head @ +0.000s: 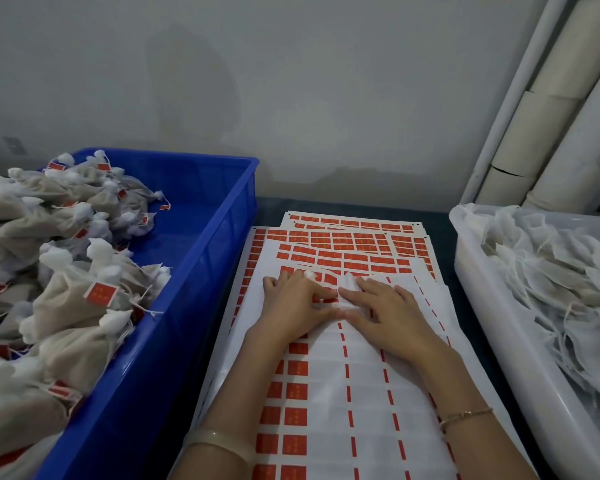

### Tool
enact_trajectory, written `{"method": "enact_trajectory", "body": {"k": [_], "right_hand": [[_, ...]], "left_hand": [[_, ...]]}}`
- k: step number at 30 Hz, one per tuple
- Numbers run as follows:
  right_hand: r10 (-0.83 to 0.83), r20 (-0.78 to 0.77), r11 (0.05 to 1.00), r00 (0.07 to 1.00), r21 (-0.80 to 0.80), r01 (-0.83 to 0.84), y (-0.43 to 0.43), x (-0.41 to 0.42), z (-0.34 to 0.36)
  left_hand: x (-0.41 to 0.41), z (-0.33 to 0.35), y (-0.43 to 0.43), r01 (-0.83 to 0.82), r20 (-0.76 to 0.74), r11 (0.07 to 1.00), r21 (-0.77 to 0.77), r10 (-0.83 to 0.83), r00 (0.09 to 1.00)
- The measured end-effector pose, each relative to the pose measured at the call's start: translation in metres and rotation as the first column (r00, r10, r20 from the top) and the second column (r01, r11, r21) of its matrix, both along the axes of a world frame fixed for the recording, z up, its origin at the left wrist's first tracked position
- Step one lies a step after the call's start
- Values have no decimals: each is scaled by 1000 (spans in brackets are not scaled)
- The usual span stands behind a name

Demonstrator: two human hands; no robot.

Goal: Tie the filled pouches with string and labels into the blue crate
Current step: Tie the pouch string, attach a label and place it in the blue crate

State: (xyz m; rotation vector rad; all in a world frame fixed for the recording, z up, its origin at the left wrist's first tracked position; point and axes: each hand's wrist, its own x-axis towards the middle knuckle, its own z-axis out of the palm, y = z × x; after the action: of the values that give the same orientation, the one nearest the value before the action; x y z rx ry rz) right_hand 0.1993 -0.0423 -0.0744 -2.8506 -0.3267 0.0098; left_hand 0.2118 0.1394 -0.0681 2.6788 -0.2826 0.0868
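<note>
**While the hands work a label, the crate stands part full**

Since the blue crate (205,216) on the left already holds a heap of tied pouches (66,299), each a pale mesh bag gathered at the neck with white string and a red tag, the task looks to be well under way. Just beside the crate, stacked label sheets (326,410) lie on the dark bench (343,204), with many of their red labels already gone.

Both hands rest on the top sheet. The left hand (293,306) has its fingers bent, and its thumb and forefinger seem to pinch a small white piece (347,289) lying between the hands. Whether that is string, a pouch neck or backing paper cannot be told. The right hand (388,317) lies with fingers straight, pressing on the sheet and touching the same piece.

The step in hand is probably fixing a label to a string. The next move likely calls for lifting it free without tearing it.

On the right, a white tub (465,258) holds flat, untied pouches (551,271) with loose strings, well apart from the crate.
</note>
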Motion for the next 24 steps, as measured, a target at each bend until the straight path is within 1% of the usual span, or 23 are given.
{"method": "enact_trajectory", "body": {"k": [4, 13, 16, 20, 24], "right_hand": [[-7, 14, 999, 1000, 34, 6, 0, -1, 0], [-13, -5, 998, 1000, 58, 13, 1, -2, 3], [-23, -10, 997, 1000, 71, 24, 3, -4, 4], [-34, -11, 996, 999, 84, 35, 3, -5, 4], [-34, -16, 996, 999, 87, 35, 2, -4, 3]], "left_hand": [[-1, -1, 0, -1, 16, 1000, -16, 1, 1000], [0, -2, 0, -16, 29, 988, -153, 21, 999], [0, -2, -1, -23, 6, 981, -193, 24, 1000], [-1, -3, -1, -61, -59, 958, -281, 46, 997], [-1, -1, 0, -75, -97, 948, -309, 47, 994]]}}
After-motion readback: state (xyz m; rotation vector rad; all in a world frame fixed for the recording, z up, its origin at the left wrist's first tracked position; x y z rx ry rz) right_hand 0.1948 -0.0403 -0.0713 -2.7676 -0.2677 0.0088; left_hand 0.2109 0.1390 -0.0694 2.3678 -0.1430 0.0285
